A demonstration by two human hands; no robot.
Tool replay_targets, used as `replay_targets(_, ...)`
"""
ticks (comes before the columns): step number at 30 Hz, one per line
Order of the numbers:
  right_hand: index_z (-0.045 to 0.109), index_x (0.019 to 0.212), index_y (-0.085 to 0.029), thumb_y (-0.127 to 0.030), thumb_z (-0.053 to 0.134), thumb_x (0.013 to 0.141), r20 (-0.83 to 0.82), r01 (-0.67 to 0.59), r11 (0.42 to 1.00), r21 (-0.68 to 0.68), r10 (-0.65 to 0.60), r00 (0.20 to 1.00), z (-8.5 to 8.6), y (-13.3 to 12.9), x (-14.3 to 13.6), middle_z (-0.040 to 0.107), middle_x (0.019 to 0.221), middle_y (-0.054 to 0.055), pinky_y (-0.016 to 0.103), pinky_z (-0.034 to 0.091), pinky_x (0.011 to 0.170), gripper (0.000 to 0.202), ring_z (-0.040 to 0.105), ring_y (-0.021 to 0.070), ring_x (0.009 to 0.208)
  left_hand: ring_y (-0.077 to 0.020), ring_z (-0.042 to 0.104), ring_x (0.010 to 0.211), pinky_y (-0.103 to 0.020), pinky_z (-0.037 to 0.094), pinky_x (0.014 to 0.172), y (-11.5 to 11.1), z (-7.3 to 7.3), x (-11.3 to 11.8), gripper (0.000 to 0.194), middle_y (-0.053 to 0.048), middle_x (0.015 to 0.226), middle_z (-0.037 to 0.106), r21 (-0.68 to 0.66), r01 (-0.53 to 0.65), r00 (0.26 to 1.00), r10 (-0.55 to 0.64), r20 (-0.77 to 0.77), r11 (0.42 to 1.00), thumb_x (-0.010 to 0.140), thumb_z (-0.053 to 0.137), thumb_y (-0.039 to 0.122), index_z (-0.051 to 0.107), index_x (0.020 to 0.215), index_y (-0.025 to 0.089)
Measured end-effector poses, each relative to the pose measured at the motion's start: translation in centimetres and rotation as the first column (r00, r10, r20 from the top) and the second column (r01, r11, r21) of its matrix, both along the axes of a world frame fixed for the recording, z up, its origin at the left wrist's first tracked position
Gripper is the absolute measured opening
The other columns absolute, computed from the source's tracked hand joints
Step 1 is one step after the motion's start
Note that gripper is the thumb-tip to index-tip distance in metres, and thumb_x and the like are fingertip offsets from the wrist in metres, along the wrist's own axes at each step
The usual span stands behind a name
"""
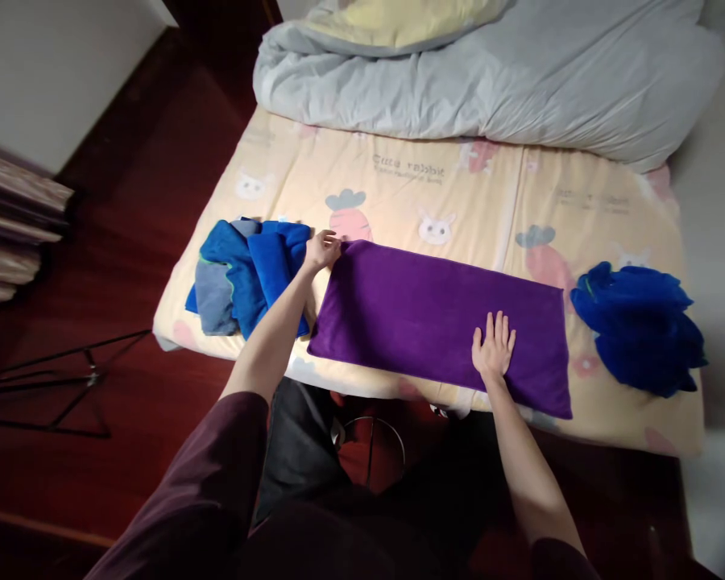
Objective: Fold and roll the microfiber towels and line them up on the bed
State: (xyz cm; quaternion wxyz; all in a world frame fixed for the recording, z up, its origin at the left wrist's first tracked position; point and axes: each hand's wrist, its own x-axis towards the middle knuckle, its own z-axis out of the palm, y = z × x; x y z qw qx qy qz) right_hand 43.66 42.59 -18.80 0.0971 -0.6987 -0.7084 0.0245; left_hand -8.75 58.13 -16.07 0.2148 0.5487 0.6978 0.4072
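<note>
A purple towel [423,314] lies spread flat on the bed, a long rectangle at a slight tilt. At its far left corner is my left hand [323,250], fingers curled and closed on the cloth's edge. My right hand [494,345] rests palm down on the right half of the towel, its fingers stretched out and spread. Left of the towel, close to my left forearm, is a pile of blue and grey folded cloths [242,274]. Beyond the towel's right end sits a crumpled heap of blue cloth [640,326].
The bed has a cream sheet [399,201] printed with rabbits and carrots. A rumpled grey quilt [459,89] lies along the far side, with a yellow cloth [392,22] on it. On the dark red floor at left stands a black tripod leg frame [90,379]. Curtains [12,234] hang at far left.
</note>
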Motion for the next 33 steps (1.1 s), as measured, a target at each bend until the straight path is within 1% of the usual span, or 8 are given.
replay_targets(6, 0.03, 0.167, -0.015, -0.036, 0.03, 0.106, -0.007, -0.006, 1.0, 0.016, 0.006, 1.0, -0.2, 0.1, 0.1, 0.028, 0.173, 0.015, 0.059, 0.017, 0.13, 0.065, 0.021, 0.0294, 0.162, -0.013, 0.058, 0.071, -0.033, 0.049, 0.075, 3.7, -0.8, -1.5, 0.023, -0.002, 0.072, 0.072, -0.213, 0.218, 0.973, -0.229, -0.031, 0.952, 0.094, 0.07, 0.041, 0.072, 0.086, 0.02)
replay_targets(9, 0.031, 0.166, -0.015, -0.036, 0.03, 0.105, -0.02, -0.002, 1.0, 0.019, 0.002, 1.0, -0.2, 0.1, 0.0, 0.028, 0.173, 0.015, 0.06, 0.016, 0.13, 0.065, 0.021, 0.0298, 0.162, -0.016, 0.059, 0.075, -0.037, 0.051, 0.08, 4.9, -0.4, -2.4, 0.025, -0.003, 0.076, 0.073, -0.277, 0.195, 0.965, -0.235, -0.118, 0.941, 0.092, 0.071, 0.048, 0.073, 0.087, 0.023)
replay_targets(12, 0.033, 0.166, -0.015, -0.037, 0.03, 0.105, -0.037, 0.005, 1.0, 0.012, -0.005, 0.999, -0.1, 0.1, -0.1, 0.028, 0.173, 0.014, 0.059, 0.016, 0.131, 0.065, 0.021, 0.0296, 0.162, -0.0181, 0.062, 0.083, -0.04, 0.052, 0.087, 5.3, 0.4, -2.0, 0.032, -0.008, 0.089, 0.074, -0.169, 0.103, 0.95, -0.147, -0.276, 0.98, 0.101, 0.058, 0.049, 0.073, 0.096, 0.021)
replay_targets(15, 0.033, 0.166, -0.015, -0.036, 0.031, 0.104, -0.053, 0.011, 1.0, 0.01, -0.01, 0.999, 0.2, 0.1, -0.3, 0.027, 0.174, 0.014, 0.059, 0.016, 0.131, 0.065, 0.021, 0.0298, 0.162, -0.0218, 0.064, 0.112, -0.042, 0.047, 0.105, 3.4, 0.8, 1.1, 0.036, -0.016, 0.115, 0.071, -0.075, 0.122, 0.911, -0.141, -0.388, 0.99, 0.107, 0.043, 0.035, 0.071, 0.107, 0.013)
replay_targets(17, 0.032, 0.167, -0.015, -0.035, 0.032, 0.104, -0.053, 0.01, 1.0, 0.007, -0.01, 0.999, 0.4, 0.0, -0.3, 0.027, 0.174, 0.014, 0.06, 0.016, 0.131, 0.066, 0.022, 0.0301, 0.162, -0.0282, 0.053, 0.137, -0.049, 0.039, 0.118, 0.8, 0.4, 4.2, 0.034, -0.019, 0.139, 0.063, -0.056, 0.22, 0.881, -0.222, -0.417, 0.974, 0.105, 0.045, 0.03, 0.069, 0.123, 0.012)
replay_targets(21, 0.031, 0.167, -0.016, -0.034, 0.031, 0.104, -0.042, 0.004, 1.0, -0.002, -0.004, 0.999, 0.4, 0.1, -0.4, 0.026, 0.174, 0.013, 0.061, 0.016, 0.131, 0.066, 0.021, 0.03, 0.162, -0.0349, 0.029, 0.158, -0.061, 0.02, 0.13, -4.2, -1.4, 8.2, 0.053, -0.014, 0.165, 0.044, -0.123, 0.418, 0.785, -0.425, -0.451, 0.9, 0.1, 0.052, 0.043, 0.058, 0.147, 0.018)
replay_targets(26, 0.032, 0.166, -0.015, -0.037, 0.03, 0.106, -0.029, 0.026, 0.999, -0.035, -0.027, 0.999, 0.5, 0.1, -0.3, 0.026, 0.174, 0.014, 0.06, 0.015, 0.131, 0.064, 0.019, 0.0294, 0.163, -0.0331, 0.017, 0.163, -0.061, 0.014, 0.131, -4.6, -2.8, 6.3, 0.067, -0.016, 0.171, 0.032, -0.12, 0.189, 0.886, -0.222, -0.407, 0.974, 0.102, 0.042, 0.051, 0.046, 0.158, 0.015)
replay_targets(33, 0.036, 0.164, -0.015, -0.039, 0.031, 0.108, -0.089, 0.0, 0.995, -0.103, -0.01, 0.996, 2.1, 2.4, -1.3, 0.022, 0.175, 0.013, 0.058, 0.013, 0.132, 0.061, 0.016, 0.0281, 0.164, -0.0339, 0.011, 0.164, -0.061, 0.006, 0.132, -3.7, -2.4, 6.4, 0.075, -0.016, 0.174, 0.024, -0.151, 0.141, 0.907, -0.189, -0.376, 0.978, 0.1, 0.041, 0.055, 0.04, 0.162, 0.012)
